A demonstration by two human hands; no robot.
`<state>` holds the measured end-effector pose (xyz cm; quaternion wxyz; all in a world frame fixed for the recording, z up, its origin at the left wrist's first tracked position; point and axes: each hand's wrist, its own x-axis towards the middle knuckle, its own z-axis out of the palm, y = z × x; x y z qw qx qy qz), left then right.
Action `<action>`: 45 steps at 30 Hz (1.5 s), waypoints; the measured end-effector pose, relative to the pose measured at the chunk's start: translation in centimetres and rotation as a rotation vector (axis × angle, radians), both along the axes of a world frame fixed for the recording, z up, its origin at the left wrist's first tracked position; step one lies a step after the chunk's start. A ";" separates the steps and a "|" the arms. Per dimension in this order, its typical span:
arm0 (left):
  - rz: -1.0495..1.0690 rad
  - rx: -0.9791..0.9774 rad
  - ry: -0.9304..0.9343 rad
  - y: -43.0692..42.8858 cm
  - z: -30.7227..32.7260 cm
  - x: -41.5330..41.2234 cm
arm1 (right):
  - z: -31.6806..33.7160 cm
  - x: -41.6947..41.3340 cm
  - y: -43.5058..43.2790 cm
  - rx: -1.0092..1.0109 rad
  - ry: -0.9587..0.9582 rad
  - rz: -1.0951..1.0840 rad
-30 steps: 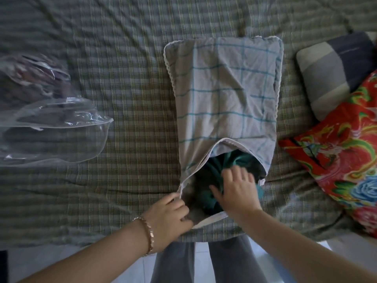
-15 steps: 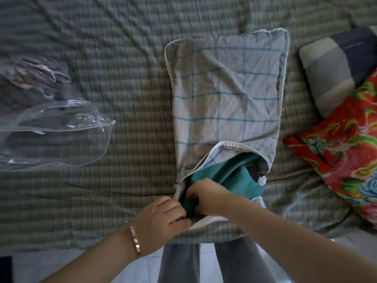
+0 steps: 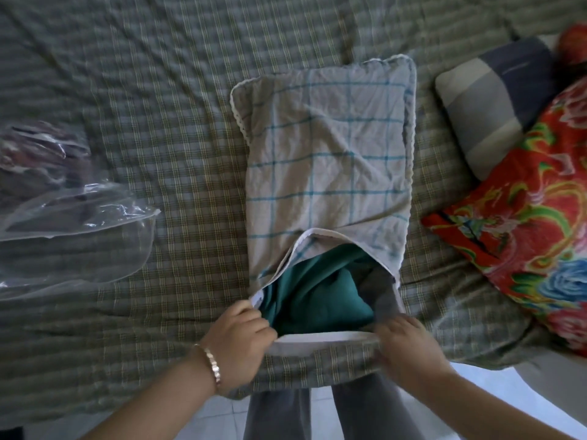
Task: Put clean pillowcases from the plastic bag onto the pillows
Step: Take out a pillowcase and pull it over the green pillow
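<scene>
Two grips | left hand (image 3: pixel 241 341) pinches pillowcase (image 3: pixel 327 154) hem | right hand (image 3: pixel 403 344), withdrawn, grips it too (pillow (image 3: pixel 317 293) exposed)

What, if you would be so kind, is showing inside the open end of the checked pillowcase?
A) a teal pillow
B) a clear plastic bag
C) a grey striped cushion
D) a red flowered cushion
A: the teal pillow fills the open mouth of the pillowcase, while the left hand and the right hand grip the near edge of that opening.
</scene>
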<state>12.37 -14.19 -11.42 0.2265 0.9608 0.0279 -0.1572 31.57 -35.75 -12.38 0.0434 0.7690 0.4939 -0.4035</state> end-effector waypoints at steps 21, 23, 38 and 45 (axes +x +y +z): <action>0.187 -0.453 0.667 -13.2 -5.8 18.6 | 1.3 4.9 -6.2 0.404 0.095 -0.065; 0.115 -0.437 0.841 -14.1 -7.4 18.9 | 1.1 6.2 -7.0 0.361 0.054 -0.045; 0.377 0.141 -0.104 -1.2 -4.6 7.2 | -4.8 10.9 -1.8 -0.221 -0.130 -0.579; 1.476 -0.687 0.507 -1.1 -8.3 8.5 | -6.3 7.3 0.9 -0.078 -0.399 -1.046</action>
